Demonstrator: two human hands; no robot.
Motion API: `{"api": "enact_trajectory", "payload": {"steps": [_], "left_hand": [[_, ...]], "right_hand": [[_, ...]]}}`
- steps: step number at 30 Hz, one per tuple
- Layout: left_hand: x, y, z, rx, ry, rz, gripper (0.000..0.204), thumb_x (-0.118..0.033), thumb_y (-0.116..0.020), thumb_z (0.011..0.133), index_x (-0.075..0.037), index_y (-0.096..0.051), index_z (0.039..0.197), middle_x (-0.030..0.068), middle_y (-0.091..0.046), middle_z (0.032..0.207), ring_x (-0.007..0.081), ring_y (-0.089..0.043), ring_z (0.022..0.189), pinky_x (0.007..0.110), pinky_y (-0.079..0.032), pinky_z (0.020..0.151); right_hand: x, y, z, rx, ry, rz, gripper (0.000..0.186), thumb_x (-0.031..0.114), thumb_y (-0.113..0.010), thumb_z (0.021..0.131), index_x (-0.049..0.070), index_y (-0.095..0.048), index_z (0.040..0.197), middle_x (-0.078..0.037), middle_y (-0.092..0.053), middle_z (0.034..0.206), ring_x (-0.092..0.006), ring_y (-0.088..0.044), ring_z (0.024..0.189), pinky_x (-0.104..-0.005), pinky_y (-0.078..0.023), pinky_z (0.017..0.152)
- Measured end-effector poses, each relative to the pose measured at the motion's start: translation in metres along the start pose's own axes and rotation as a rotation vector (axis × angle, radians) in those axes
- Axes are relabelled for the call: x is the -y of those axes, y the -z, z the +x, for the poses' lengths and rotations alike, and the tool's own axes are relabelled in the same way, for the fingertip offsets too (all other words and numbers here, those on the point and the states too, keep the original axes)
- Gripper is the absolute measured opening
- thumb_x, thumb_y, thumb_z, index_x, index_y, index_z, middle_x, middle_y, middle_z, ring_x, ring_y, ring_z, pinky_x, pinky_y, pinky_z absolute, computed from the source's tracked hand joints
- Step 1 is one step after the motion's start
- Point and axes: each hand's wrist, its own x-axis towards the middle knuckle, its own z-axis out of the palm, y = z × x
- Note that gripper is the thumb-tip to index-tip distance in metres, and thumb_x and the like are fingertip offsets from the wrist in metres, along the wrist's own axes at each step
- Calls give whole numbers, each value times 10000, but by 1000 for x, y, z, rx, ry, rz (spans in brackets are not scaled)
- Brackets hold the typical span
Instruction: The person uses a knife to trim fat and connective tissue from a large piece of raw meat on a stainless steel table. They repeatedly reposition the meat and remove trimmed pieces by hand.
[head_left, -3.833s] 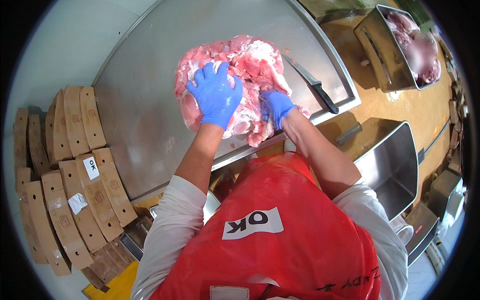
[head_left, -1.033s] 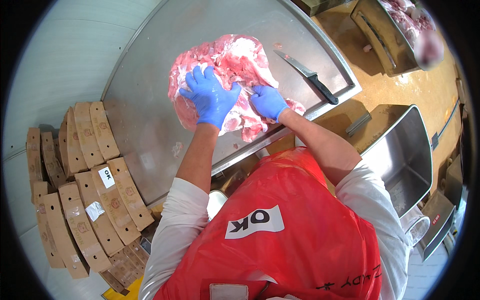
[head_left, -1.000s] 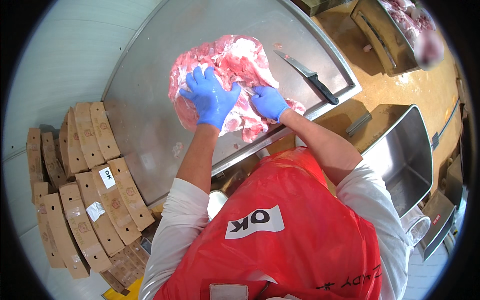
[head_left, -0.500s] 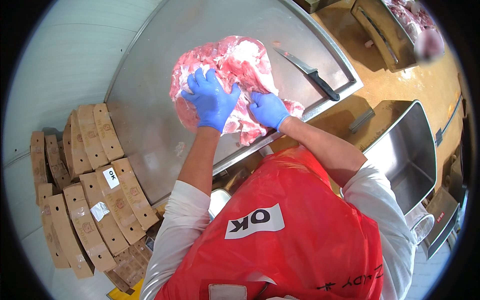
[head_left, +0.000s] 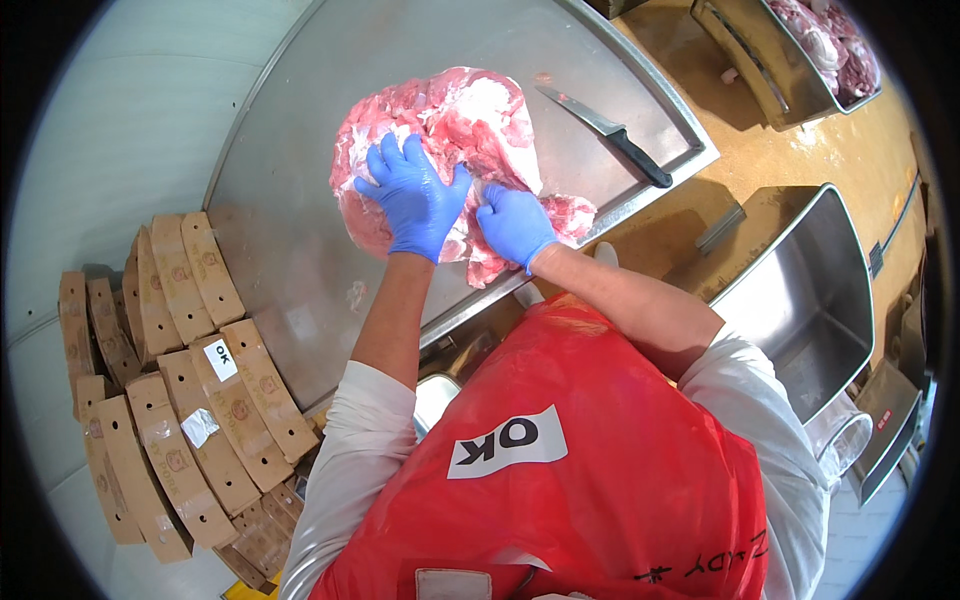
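A large slab of raw meat (head_left: 485, 105), pink with white fat, lies on the metal table (head_left: 285, 150). My left hand (head_left: 418, 200), in a blue glove, rests on the slab's near left part with its fingers spread. At the near right edge of the meat, my gloved right hand (head_left: 516, 228) has its fingers closed on the slab; the fingertips are partly hidden. A flap of meat (head_left: 570, 217) sticks out to the right of that hand. To the right of the slab, a knife (head_left: 608, 130) with a black handle lies on the tabletop, touched by neither hand.
Stacked brown cardboard boxes (head_left: 240, 405) stand at the left, beside the table. On the right is a deep metal tub (head_left: 800, 300). Another metal tub (head_left: 775, 75) at the far right holds raw meat. A raised rim (head_left: 700, 150) borders the table.
My right hand has shifted slightly left along the meat, its fingers now more curled in. The left hand keeps its place on the slab. The whole view has shifted slightly.
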Motion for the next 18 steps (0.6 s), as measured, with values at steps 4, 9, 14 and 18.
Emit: {"api": "enact_trajectory", "payload": {"steps": [4,9,14,18], "left_hand": [[4,-2,0,-35,-23,-59,770,-536,-828,821,-75,-599,1394,233,-470,1540,489,-384,1490,849,-246,1133],[10,-4,0,-124,-87,5,786,-529,-851,788,-79,-608,1384,224,-536,1512,453,-477,1420,728,-341,1111],[8,-3,-1,-181,-134,87,780,-540,-850,782,-77,-626,1369,213,-582,1475,431,-542,1358,650,-391,1102],[9,-6,0,-214,-142,100,776,-555,-842,787,-77,-634,1363,208,-591,1464,425,-559,1338,640,-404,1088]], "right_hand": [[-9,-8,-23,-4,62,-75,232,239,-582,1004,31,-664,1064,-286,-758,1013,-494,-742,919,-612,-583,852],[-12,-8,-36,68,105,-147,188,173,-591,1003,29,-603,1124,-281,-751,968,-500,-739,899,-600,-585,818],[-24,-13,-45,78,204,-98,187,114,-644,957,22,-593,1112,-286,-733,983,-504,-730,901,-598,-578,808],[-51,-3,-53,91,314,-60,211,67,-672,918,41,-598,1113,-257,-708,960,-484,-718,908,-573,-570,789]]}}
